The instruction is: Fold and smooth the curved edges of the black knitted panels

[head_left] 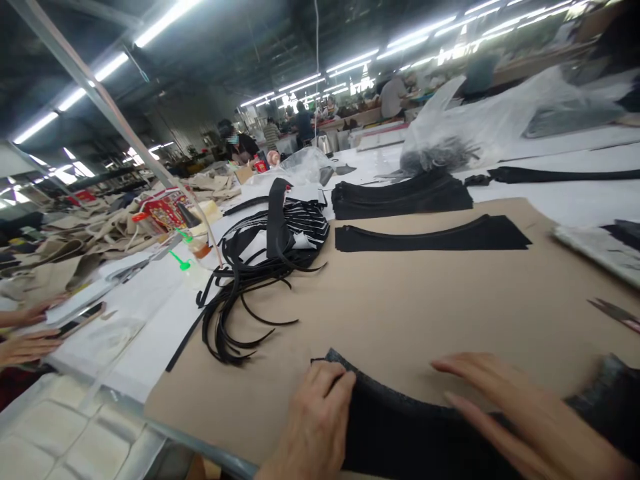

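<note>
A curved black fabric piece (400,427) lies at the near edge of a brown cardboard sheet (425,300). My left hand (315,427) rests on its left end with the fingers curled down onto the cloth. My right hand (520,420) lies flat on the piece further right, fingers stretched out and pointing left. Neither hand lifts the fabric.
A tangle of thin black strips (250,287) lies left of centre. Stacks of curved black pieces (430,237) (400,193) sit further back, with clear plastic bags (480,127) behind. Scissors (617,313) lie at the right edge. Another person's hands (27,333) are at far left.
</note>
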Demonstrator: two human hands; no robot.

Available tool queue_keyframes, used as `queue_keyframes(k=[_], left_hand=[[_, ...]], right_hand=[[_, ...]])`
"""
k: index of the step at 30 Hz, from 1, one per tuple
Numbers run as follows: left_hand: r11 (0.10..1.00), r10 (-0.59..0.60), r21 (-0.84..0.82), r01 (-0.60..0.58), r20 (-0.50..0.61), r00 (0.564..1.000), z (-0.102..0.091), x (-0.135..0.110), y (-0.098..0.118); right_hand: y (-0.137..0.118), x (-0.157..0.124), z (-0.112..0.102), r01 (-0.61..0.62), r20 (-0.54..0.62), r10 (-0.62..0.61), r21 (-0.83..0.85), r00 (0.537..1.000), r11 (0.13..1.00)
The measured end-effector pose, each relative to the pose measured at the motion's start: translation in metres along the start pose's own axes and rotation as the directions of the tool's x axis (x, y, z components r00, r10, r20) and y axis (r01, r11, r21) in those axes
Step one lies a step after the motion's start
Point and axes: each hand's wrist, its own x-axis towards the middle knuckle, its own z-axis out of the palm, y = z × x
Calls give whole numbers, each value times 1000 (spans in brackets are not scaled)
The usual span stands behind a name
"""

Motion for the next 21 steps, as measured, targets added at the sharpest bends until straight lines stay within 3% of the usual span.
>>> queue_keyframes(k=[1, 4, 7, 10, 13, 21], left_hand=[[999, -26, 31, 26, 22, 999, -5, -5, -9], [995, -17, 100, 9, 76, 997, -7, -16, -30], [990, 49, 127, -60, 92, 995, -2, -24, -39], [986, 72, 146, -86, 103, 992, 3, -28, -43], [978, 81, 179, -104, 135, 988, 6, -29, -46], [955, 111, 257, -146, 145, 983, 3, -25, -49]], right_hand=[[-16, 15, 10, 22, 93, -26, 39, 995, 999], [-66, 59, 38, -135, 366, 109, 45, 924, 990], [-98, 84, 53, -224, 490, 199, -7, 849, 975], [-108, 92, 59, -275, 519, 255, -40, 816, 961], [-108, 91, 64, -304, 502, 290, -57, 815, 951], [-100, 76, 85, -262, 382, 232, 26, 894, 965]])
